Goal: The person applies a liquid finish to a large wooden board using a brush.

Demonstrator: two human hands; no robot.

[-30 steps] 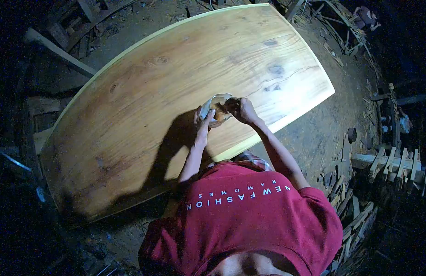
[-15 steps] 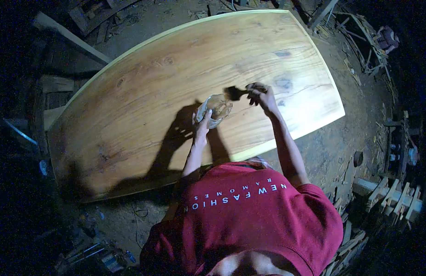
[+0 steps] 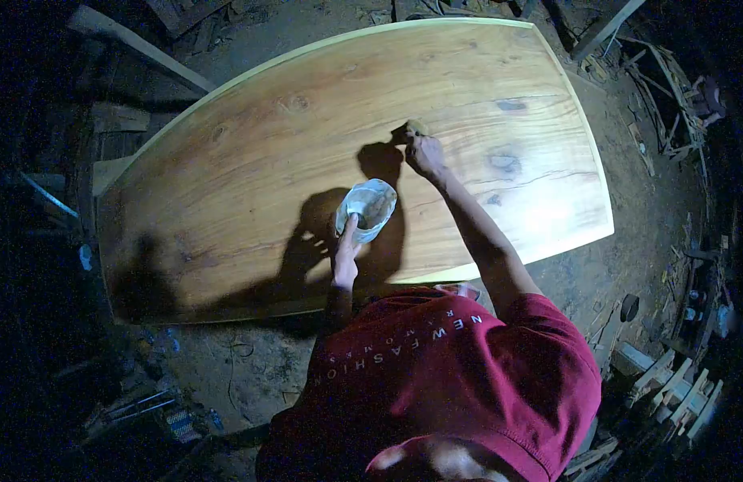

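My left hand (image 3: 347,255) is wrapped round a pale, cut-open plastic container (image 3: 374,201), thumb over its near side. The container is tilted, and its uneven mouth faces up over the wooden tabletop (image 3: 259,161). Farther out, my right hand (image 3: 426,154) is closed on a paintbrush (image 3: 417,128), held low over the middle of the wood. Its dark bristle end points left, partly merged with the shadow there. The tabletop has knots, flowing grain and a pale rim.
Wooden posts (image 3: 142,52) stand beyond the far left edge. On the right, a stack of slatted wood pieces (image 3: 678,395) lies on the dirt floor (image 3: 580,269), with scrap sticks around. Dark shadows of my arms fall across the left half of the top.
My right hand has moved the brush from beside the container to the wood farther out and left. The container has tipped so its inside shows more. The view has shifted slightly.
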